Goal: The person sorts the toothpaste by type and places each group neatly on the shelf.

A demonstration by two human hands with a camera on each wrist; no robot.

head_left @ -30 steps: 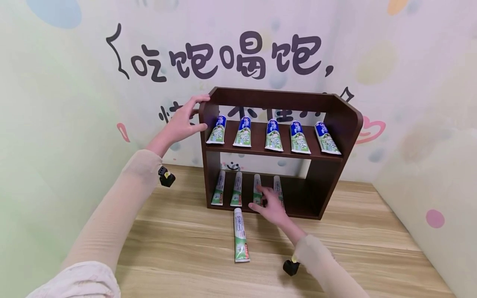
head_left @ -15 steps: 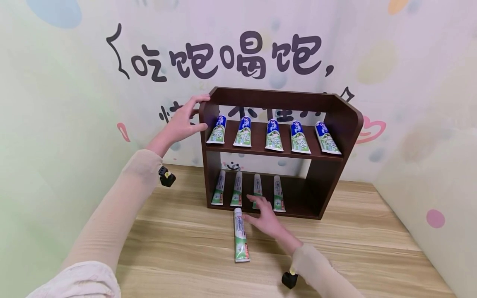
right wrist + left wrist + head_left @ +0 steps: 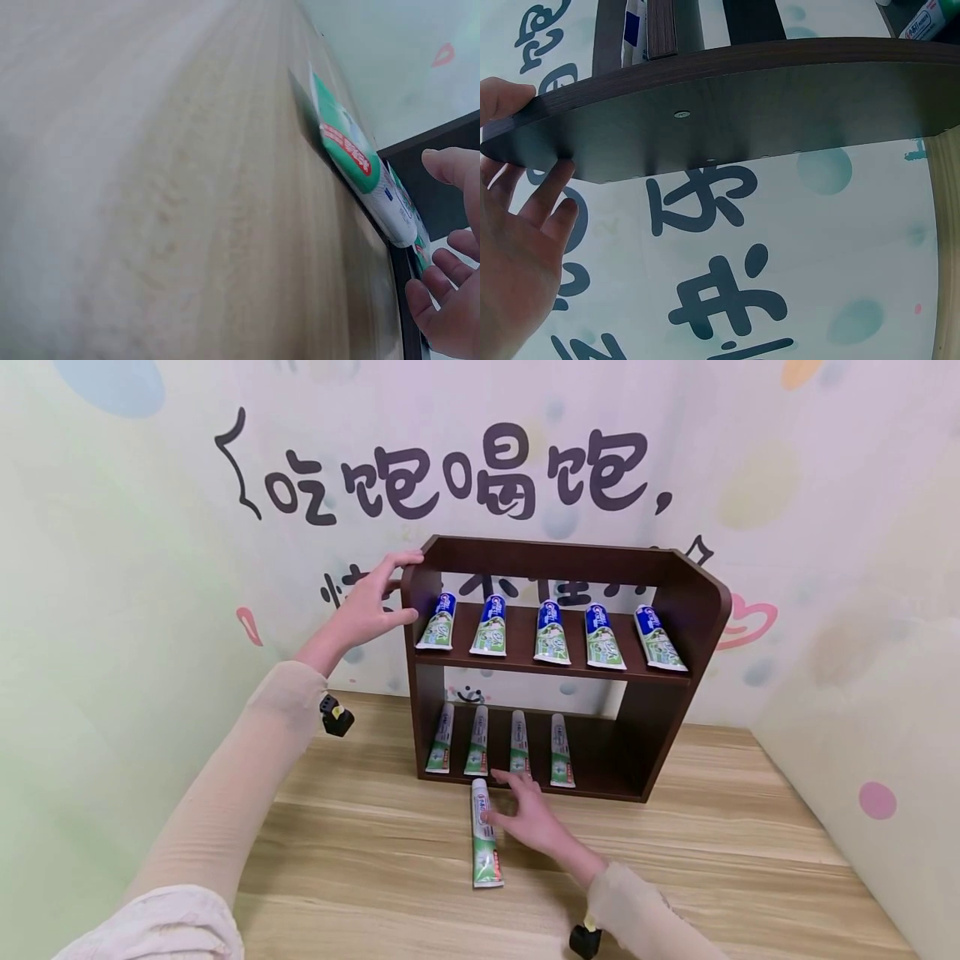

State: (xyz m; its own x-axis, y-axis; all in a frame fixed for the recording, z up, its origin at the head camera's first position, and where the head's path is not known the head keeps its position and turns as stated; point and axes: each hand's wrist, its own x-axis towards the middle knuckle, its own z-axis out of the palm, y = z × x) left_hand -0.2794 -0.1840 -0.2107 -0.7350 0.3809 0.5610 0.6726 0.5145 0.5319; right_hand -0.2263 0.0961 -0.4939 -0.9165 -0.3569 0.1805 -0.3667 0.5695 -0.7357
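Observation:
A dark brown two-tier shelf stands against the wall. My left hand holds the upper edge of its left side panel, thumb on one face and fingers on the other in the left wrist view. A white and green toothpaste tube lies on the table before the shelf, cap end toward it. Over this tube's right side hovers my right hand, thumb and fingers spread, nothing held. In the right wrist view the same toothpaste tube lies just beyond the spread right hand.
On the upper tier several blue and green toothpaste tubes lie in a row. Several white and green toothpaste tubes line the lower tier, leftward of its right panel. The wooden table extends in front, with walls on both sides.
My right hand has moved from in front of the lower tier's tubes down and left to the toothpaste tube on the table. The left hand stays on the shelf.

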